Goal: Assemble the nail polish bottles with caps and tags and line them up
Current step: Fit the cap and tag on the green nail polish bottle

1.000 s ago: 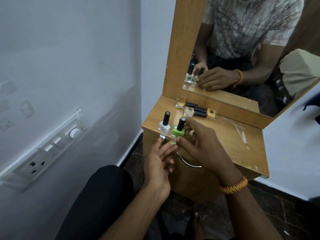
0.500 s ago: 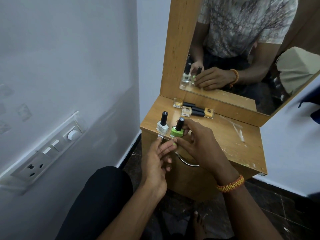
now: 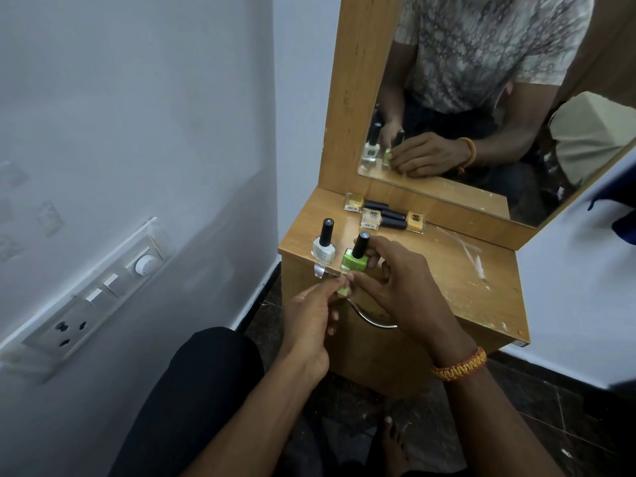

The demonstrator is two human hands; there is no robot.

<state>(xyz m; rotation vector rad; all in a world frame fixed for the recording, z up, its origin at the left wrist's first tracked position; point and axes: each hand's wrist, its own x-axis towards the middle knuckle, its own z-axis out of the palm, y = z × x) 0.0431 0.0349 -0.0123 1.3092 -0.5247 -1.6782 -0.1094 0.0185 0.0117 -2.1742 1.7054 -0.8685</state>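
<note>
Nearest, the left hand (image 3: pixel 309 311) pinches a small green tag (image 3: pixel 342 290) with thumb and fingertips just below the front edge of the wooden dresser top (image 3: pixel 447 270). The right hand (image 3: pixel 395 280) meets it there, its fingers curled round the base of the green nail polish bottle (image 3: pixel 355 259), capped and upright at that edge. Just beside it stands the white nail polish bottle (image 3: pixel 323 249), capped, a clear tag (image 3: pixel 319 270) hanging below it. By my reckoning, two bottles are lined up and the green tag is being fitted. Further back, three yellowish bottles (image 3: pixel 385 216) lie on their sides, still to be stood.
</note>
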